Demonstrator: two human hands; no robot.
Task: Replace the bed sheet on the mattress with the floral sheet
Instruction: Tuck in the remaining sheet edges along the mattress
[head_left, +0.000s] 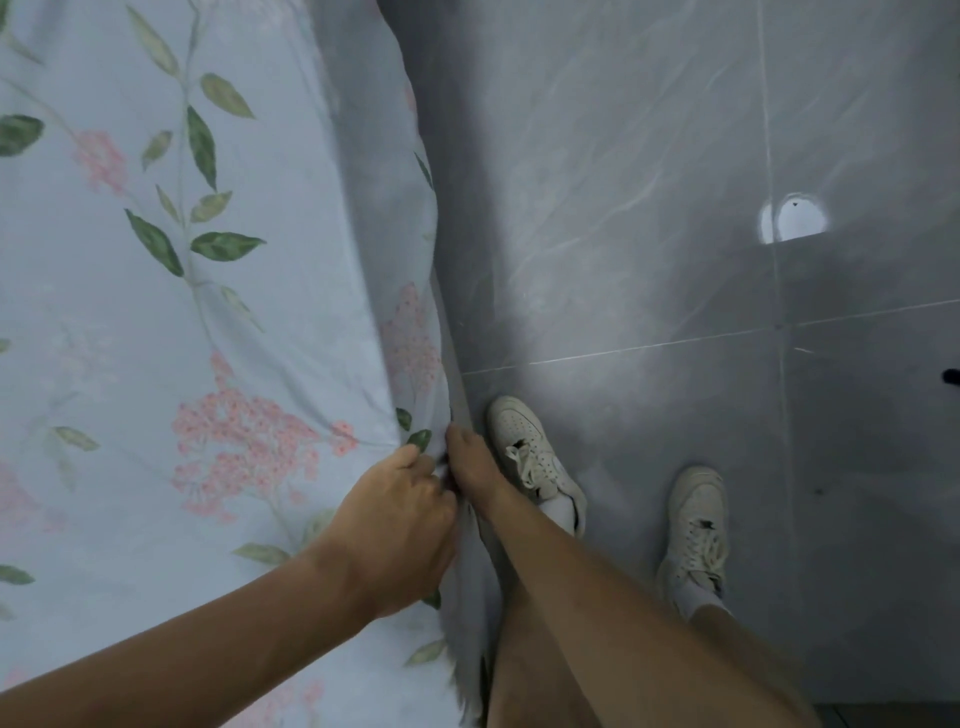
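Floral sheet (171, 291) spread over mattress, edge hanging at bedside. Left hand (400, 525) pinches the hem; right hand (467, 462) reaches below, grip unclear. Advise tucking taut, smoothing creases outward

The floral sheet (208, 312), pale blue and printed with green leaves and pink flower clusters, was spread smooth over the bed top. Its edge was draped down the side facing the floor, where the fabric was gathered into small folds.
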